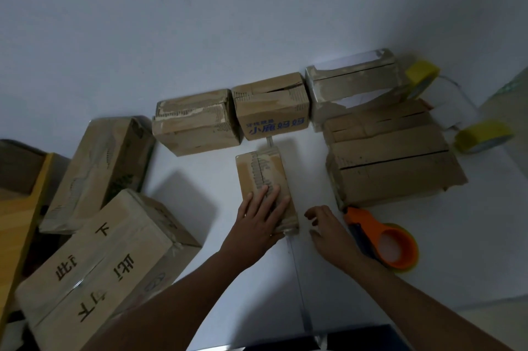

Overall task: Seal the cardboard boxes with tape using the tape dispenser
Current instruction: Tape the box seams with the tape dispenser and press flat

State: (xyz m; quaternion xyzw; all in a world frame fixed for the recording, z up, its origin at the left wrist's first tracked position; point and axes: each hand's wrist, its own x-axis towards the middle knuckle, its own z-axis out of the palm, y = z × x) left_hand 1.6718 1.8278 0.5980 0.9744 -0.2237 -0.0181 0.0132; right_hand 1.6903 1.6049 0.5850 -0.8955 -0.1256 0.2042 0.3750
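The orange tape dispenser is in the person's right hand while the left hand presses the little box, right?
Not quite. The head view shows the orange tape dispenser lying on the table, beside the empty right hand. The left hand does press the little box.

left hand (261,213) flat on small box (264,179) | tape dispenser (383,239) beside right hand (328,229)

Makeshift packing spot: worn cardboard boxes (197,122), tape rolls (483,136), white table (285,36).

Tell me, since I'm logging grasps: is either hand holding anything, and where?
Nothing is gripped. The left hand presses flat on the small box's near end; the right hand hovers empty.
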